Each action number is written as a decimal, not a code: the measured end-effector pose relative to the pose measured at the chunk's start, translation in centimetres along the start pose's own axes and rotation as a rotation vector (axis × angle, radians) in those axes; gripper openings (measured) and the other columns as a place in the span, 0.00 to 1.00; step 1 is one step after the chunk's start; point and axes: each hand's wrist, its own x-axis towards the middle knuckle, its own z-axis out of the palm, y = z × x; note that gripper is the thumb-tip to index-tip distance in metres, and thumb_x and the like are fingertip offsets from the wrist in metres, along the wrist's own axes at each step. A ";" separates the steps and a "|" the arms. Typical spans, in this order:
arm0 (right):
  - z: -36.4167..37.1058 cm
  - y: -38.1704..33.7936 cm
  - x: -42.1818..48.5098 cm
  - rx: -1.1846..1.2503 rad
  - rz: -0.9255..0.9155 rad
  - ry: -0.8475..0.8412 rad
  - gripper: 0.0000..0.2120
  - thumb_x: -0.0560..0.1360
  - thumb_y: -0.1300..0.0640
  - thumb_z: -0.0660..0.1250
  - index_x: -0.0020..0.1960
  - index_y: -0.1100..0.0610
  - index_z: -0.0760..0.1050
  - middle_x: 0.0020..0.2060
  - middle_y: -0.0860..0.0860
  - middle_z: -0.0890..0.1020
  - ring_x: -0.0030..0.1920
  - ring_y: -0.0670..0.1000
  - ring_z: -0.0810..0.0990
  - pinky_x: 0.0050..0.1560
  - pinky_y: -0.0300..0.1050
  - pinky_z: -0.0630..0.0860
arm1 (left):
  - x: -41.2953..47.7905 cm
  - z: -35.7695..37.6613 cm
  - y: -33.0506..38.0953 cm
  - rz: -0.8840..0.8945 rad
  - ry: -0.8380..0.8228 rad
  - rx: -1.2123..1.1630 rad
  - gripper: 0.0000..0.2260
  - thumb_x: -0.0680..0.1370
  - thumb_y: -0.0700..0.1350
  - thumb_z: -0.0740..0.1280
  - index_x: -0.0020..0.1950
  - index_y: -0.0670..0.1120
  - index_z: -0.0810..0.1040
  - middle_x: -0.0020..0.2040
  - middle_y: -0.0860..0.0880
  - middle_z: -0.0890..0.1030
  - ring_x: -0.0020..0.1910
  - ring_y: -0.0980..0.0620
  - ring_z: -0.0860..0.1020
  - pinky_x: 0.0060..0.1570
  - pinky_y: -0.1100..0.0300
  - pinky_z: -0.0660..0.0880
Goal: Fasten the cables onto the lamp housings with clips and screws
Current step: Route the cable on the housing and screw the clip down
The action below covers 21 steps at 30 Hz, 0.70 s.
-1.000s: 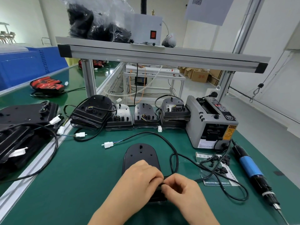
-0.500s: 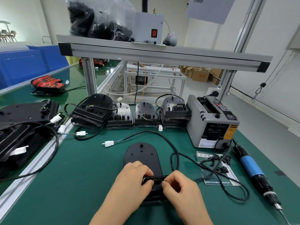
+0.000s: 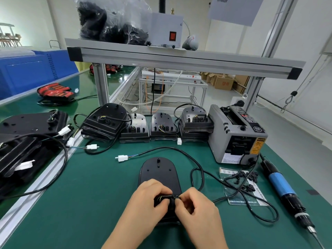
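Note:
A black lamp housing (image 3: 158, 174) lies back-up on the green mat in front of me. Its black cable (image 3: 179, 151) loops away to a white connector (image 3: 122, 158). My left hand (image 3: 149, 200) rests curled over the housing's near end, thumb against the cable exit. My right hand (image 3: 195, 205) pinches the black cable, or a small clip on it, right where it leaves the housing; which of the two I cannot tell. Loose black clips (image 3: 246, 178) lie on a plastic bag at the right. A blue electric screwdriver (image 3: 282, 187) lies beside them.
Several more housings (image 3: 161, 126) with cables stand in a row at the back. A grey tape dispenser (image 3: 235, 133) sits back right. Black housings (image 3: 27, 133) are piled at the left beyond an aluminium rail (image 3: 45, 177). An overhead shelf (image 3: 179, 58) spans the bench.
Both hands shifted slightly toward me on the housing's near end, and the fingers have reworked their hold on the cable there. The housing has stayed put.

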 end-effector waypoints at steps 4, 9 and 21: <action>0.2 0.0 -0.1 -0.049 0.001 0.017 0.08 0.69 0.49 0.69 0.35 0.48 0.71 0.34 0.43 0.77 0.39 0.45 0.74 0.38 0.36 0.69 | -0.4 -1.1 -0.7 -0.078 -0.009 -0.116 0.14 0.74 0.40 0.68 0.51 0.60 0.77 0.49 0.62 0.78 0.54 0.65 0.74 0.57 0.69 0.70; 0.5 0.1 -0.1 -0.072 -0.006 0.016 0.09 0.69 0.49 0.68 0.34 0.48 0.70 0.34 0.44 0.77 0.41 0.44 0.74 0.38 0.35 0.69 | -0.6 -1.5 -0.9 -0.092 0.004 -0.050 0.13 0.79 0.42 0.62 0.47 0.62 0.77 0.50 0.64 0.76 0.57 0.70 0.68 0.54 0.78 0.63; 1.0 -0.1 -0.3 -0.098 -0.057 0.025 0.07 0.71 0.47 0.68 0.37 0.46 0.72 0.34 0.42 0.77 0.40 0.43 0.74 0.41 0.37 0.71 | -0.5 -0.5 -0.8 -0.037 0.046 -0.080 0.09 0.73 0.43 0.70 0.38 0.57 0.78 0.45 0.64 0.75 0.54 0.62 0.69 0.50 0.73 0.64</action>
